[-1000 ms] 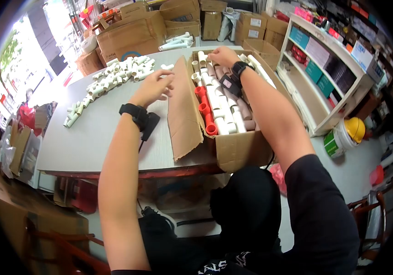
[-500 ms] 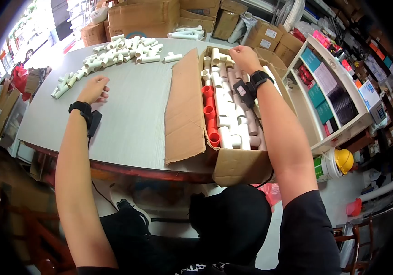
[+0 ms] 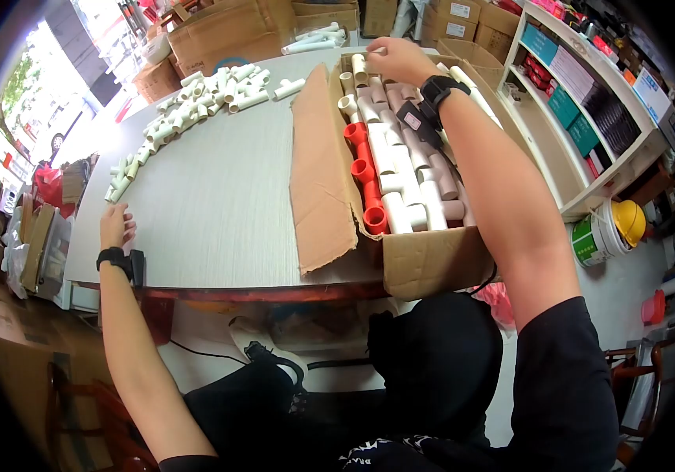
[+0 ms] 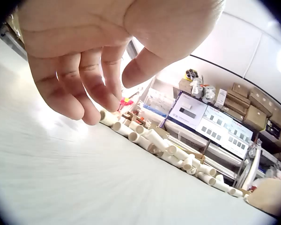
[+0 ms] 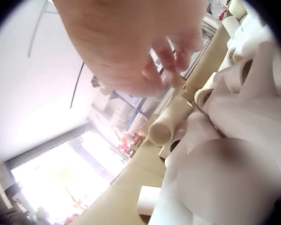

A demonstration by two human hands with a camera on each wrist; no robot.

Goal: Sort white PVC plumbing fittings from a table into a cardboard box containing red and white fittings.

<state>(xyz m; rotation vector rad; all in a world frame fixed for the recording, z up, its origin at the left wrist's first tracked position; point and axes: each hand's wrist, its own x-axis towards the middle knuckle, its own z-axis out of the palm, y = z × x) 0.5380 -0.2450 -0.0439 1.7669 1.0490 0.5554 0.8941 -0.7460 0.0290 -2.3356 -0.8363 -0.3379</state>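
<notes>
My left hand point(image 3: 117, 226) is over the table's left side, just below the near end of a row of white pipe fittings point(image 3: 121, 189). In the left wrist view its fingers point(image 4: 100, 89) hang loosely bent with nothing in them, and fittings point(image 4: 178, 154) lie beyond. My right hand point(image 3: 400, 61) is over the far end of an open cardboard box point(image 3: 432, 259) packed with white, grey and red pipe fittings. Its loosely bent fingers point(image 5: 166, 56) show above a cream fitting point(image 5: 171, 123) at the box wall, with nothing visible between them.
A cardboard flap point(image 3: 321, 181) spreads from the box over the grey table point(image 3: 211, 228). One loose tee point(image 3: 288, 89) lies near the flap's far end. White shelves point(image 3: 581, 110) stand at the right, and a bucket with a yellow helmet point(image 3: 628, 223) is on the floor.
My left hand has moved from beside the box flap across the table to the left and nearer to me. The right hand stays over the box's far end. The head view has shifted.
</notes>
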